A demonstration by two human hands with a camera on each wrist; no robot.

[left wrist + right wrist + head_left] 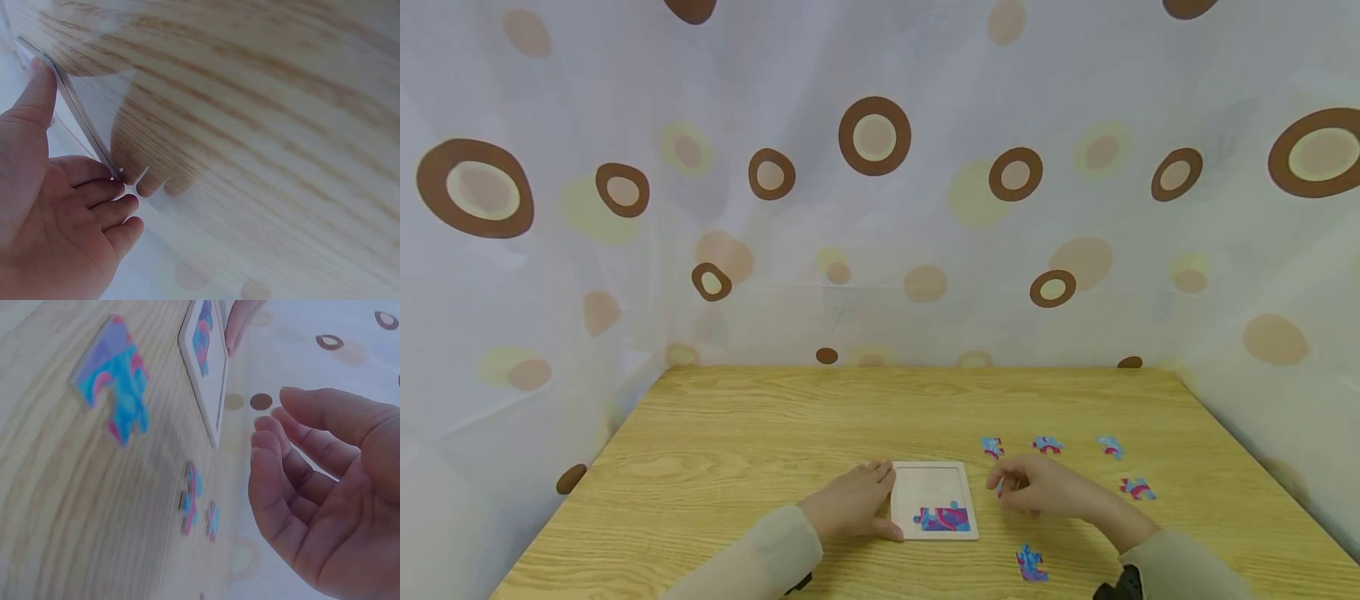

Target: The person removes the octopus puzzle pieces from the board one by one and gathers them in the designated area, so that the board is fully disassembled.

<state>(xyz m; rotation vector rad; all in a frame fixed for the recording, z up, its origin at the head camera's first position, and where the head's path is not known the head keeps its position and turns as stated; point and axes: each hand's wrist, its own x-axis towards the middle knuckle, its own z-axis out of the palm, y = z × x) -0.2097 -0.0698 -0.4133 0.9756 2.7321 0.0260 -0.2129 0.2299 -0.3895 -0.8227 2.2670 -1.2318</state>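
Observation:
A white square puzzle tray (928, 485) lies on the table, with joined blue, purple and pink jigsaw pieces (946, 518) in its lower right corner. My left hand (857, 502) rests along the tray's left side. In the left wrist view its thumb (42, 94) touches the tray's edge, and the fingers lie near the far end of that edge. Right of the tray, my right hand (1037, 485) hovers with loosely bent fingers and nothing between them. Under its fingertips a jigsaw piece (999, 490) is partly hidden; a piece (115, 378) lies flat in the right wrist view.
Loose jigsaw pieces surround the right hand: three behind it (992, 447), (1048, 444), (1111, 447), one to its right (1138, 488) and one nearer the front (1032, 563). A dotted curtain (880, 250) closes off the wooden table (760, 433) at the back and sides.

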